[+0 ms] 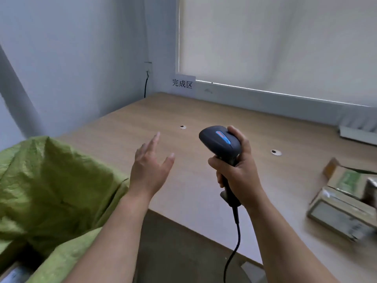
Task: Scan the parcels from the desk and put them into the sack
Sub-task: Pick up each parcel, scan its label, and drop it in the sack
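Note:
My right hand (238, 174) grips the handle of a black barcode scanner (221, 140) with a blue strip on its head, held upright above the wooden desk (204, 111). Its cable hangs down past the desk's front edge. My left hand (152, 164) hovers over the desk with its fingers straight and holds nothing. A green sack (51, 184) stands open at the left, beside the desk. Blurred cardboard parcels (344, 203) with labels lie at the desk's right edge. One parcel (14, 272) shows inside the sack at the bottom left.
A paper sign (182, 83) with characters hangs on the wall at the desk's back corner. Two round cable holes (183, 127) (276, 152) sit in the desktop. A white object (359, 133) lies at the back right. The floor shows below the desk's front edge.

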A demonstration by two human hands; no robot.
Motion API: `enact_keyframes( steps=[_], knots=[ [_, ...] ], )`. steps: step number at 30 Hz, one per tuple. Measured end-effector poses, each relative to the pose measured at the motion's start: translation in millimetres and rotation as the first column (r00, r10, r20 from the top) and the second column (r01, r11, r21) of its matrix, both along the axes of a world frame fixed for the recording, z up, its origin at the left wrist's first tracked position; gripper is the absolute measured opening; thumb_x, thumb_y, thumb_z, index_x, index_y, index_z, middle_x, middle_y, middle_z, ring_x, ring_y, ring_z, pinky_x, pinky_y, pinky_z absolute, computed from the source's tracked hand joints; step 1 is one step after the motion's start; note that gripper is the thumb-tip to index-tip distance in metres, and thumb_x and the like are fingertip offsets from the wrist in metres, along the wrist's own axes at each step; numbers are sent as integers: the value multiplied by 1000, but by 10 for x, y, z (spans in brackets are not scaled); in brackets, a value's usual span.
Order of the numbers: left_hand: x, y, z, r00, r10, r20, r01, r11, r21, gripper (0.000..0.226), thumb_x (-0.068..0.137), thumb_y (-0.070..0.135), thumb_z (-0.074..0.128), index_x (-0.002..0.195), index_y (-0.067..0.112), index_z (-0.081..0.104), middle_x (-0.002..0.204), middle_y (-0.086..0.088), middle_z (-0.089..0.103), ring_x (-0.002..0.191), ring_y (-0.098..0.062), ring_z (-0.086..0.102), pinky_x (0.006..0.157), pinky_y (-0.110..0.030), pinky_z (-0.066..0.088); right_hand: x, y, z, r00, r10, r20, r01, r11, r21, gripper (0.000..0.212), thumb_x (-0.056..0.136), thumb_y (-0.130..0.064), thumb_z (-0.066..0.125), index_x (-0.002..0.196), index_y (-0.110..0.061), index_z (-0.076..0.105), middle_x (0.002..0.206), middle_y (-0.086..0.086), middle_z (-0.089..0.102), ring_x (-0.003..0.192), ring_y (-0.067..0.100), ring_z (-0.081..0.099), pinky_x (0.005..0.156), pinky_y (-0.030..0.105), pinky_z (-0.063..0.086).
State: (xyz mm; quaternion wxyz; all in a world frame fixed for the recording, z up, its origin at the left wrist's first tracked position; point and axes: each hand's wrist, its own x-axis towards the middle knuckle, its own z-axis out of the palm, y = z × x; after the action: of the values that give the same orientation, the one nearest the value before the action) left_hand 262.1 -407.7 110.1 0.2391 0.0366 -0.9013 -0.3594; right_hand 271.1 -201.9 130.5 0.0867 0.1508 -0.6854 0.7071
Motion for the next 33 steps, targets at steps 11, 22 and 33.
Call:
enact_keyframes(
  steps=[11, 22, 33],
  knots=[
    [-149, 2206, -218, 965, -258, 41, 260, 964, -60, 69, 90, 37, 58, 150, 26, 26, 150, 2, 37, 136, -22, 28, 109, -35, 27, 235, 2022, -133, 985, -171, -4, 170, 985, -21, 72, 72, -9, 72, 124, -52, 48, 107, 5, 62, 45, 22, 48, 42, 29, 44],
    [-264, 3814, -526, 843, -521, 131, 536, 834, -132, 70, 91, 37, 59, 151, 25, 24, 146, 2, 41, 133, -17, 31, 102, -24, 26, 486, 3489, -426, 933, -361, 5, 360, 931, -55, 73, 75, -7, 76, 127, -51, 48, 119, 8, 56, 51, 17, 53, 45, 27, 48],
    [-760, 4766, -942, 673, -675, 302, 733, 665, -145, 64, 93, 34, 56, 150, 27, 27, 148, -1, 40, 135, -20, 31, 104, -29, 30, 423, 4171, -710, 834, -552, 5, 551, 832, -65, 74, 76, 4, 74, 132, -35, 46, 122, 7, 58, 65, 4, 62, 58, 16, 51]
  ],
)
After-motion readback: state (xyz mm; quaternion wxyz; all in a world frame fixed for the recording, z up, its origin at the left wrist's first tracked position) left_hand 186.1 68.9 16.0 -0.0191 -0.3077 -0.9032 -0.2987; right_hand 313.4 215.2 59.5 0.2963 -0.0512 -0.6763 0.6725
